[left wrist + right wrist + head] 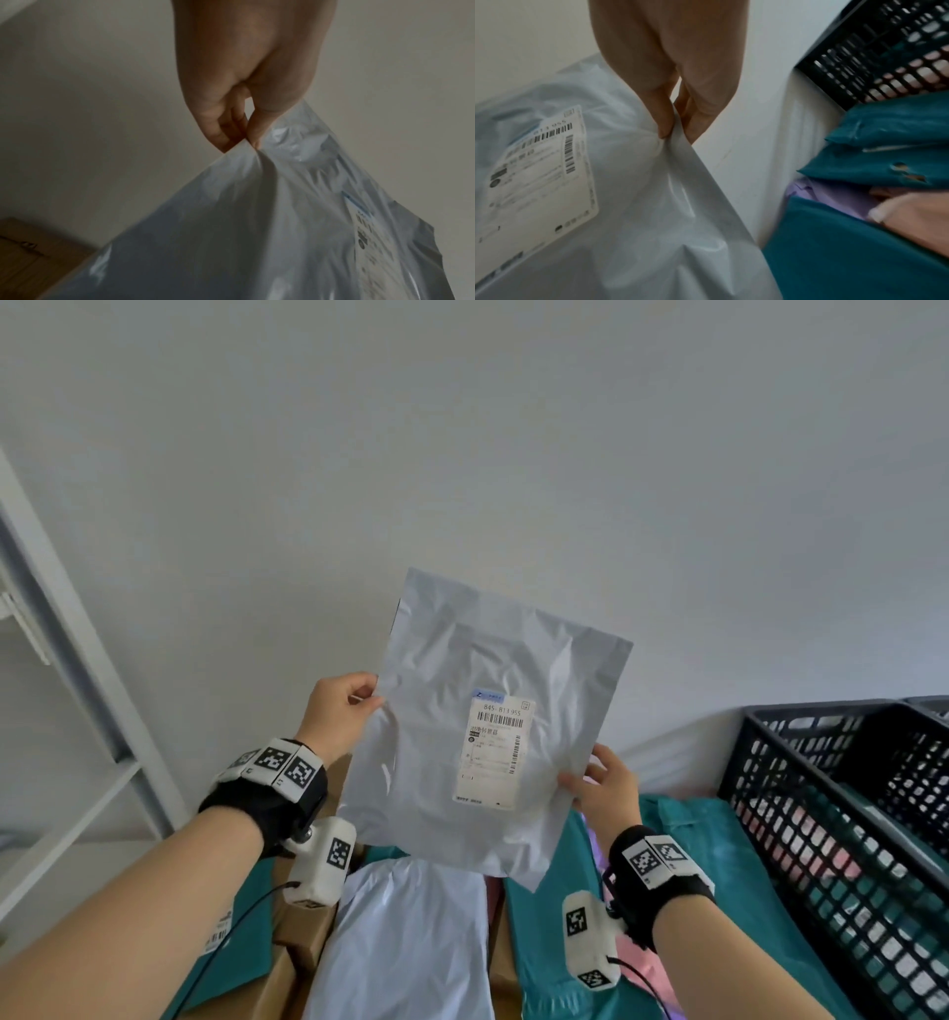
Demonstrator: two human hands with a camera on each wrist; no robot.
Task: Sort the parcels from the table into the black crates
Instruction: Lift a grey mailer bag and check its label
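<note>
Both hands are pinching the grey parcel (pixel 462 726) upright above the table, left hand (pixel 341 711) at its left edge, right hand (pixel 603 791) lower and nearer the black crate (pixel 801 819) on the right.

Grey labelled parcel (pixel 477 726) aloft; crates (pixel 842 814) right

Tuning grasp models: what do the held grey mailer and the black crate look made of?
Flat grey parcel bag: thin plastic film, slight sheen; it creases and puckers where the left hand and right hand pinch its edges. Black lattice crate: looks like rigid moulded plastic, matte, with a regular grid of holes.
</note>
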